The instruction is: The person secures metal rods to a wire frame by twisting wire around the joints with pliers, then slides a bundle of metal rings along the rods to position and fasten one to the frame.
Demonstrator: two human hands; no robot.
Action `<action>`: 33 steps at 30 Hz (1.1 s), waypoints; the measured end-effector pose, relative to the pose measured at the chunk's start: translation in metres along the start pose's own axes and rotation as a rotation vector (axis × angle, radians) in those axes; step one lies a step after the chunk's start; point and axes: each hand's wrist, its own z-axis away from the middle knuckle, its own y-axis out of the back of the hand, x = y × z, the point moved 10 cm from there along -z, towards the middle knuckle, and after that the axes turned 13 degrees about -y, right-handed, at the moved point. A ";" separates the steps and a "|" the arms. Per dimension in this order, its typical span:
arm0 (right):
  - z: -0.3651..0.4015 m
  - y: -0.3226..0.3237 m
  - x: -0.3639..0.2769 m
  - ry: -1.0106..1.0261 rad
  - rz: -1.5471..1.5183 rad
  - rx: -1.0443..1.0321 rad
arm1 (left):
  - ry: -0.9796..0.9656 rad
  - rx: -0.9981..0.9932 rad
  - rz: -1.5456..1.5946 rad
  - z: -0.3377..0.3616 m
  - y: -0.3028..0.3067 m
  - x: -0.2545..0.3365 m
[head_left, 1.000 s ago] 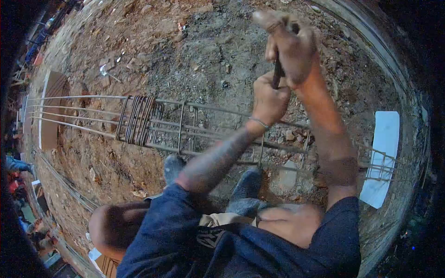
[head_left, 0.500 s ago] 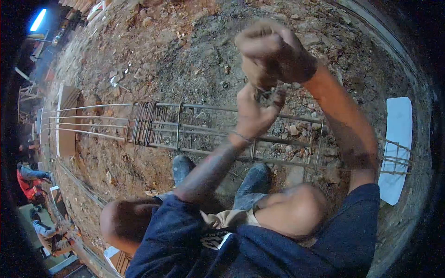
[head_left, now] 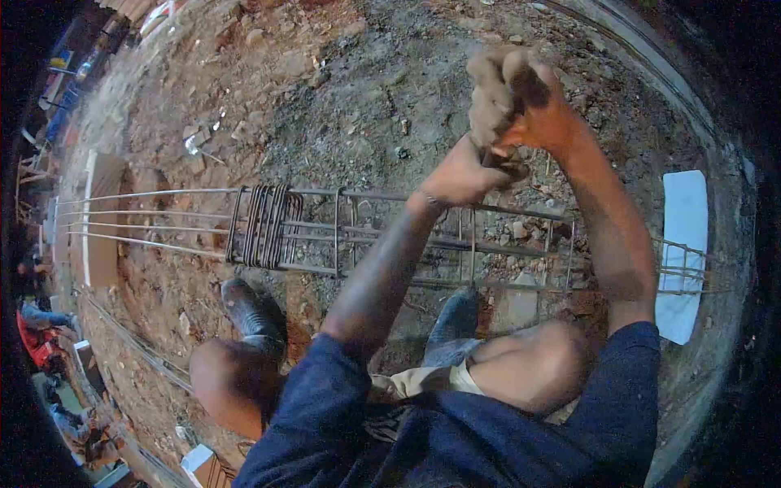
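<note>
My left hand [head_left: 465, 172] is closed at the wrist end of a tan, glove-like piece [head_left: 490, 102]; a dark end shows past its fingers. My right hand [head_left: 543, 110] is bent over the same piece, fingers curled, and the two hands almost touch. Blur hides which fingers are skin and which are cloth. Below the hands lies a long cage of steel bars [head_left: 382, 236], with several rectangular ties [head_left: 264, 226] bunched near its left part.
A pale block [head_left: 102, 220] lies under the bars' left ends, a white board [head_left: 683, 256] under the right. My boots [head_left: 451, 321] stand beside the cage on rough, stony ground [head_left: 350, 106]. Far left, people [head_left: 41, 333] are at work.
Both hands have moved slightly right, and the tan piece now shows more clearly between them. My left boot appears farther left, and the bunched ties appear shifted right in view.
</note>
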 end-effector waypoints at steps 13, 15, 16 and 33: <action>-0.013 0.010 0.013 -0.159 0.030 0.328 | -0.081 -0.149 0.056 0.000 -0.002 -0.003; -0.018 0.008 0.009 -0.182 0.144 0.505 | -0.235 0.390 -0.297 0.005 0.029 0.002; -0.018 -0.005 0.000 -0.225 0.599 0.854 | -0.223 0.643 -0.301 0.021 0.043 0.011; -0.012 -0.050 -0.037 -0.017 1.255 1.118 | -0.435 0.624 -0.199 0.043 0.019 0.046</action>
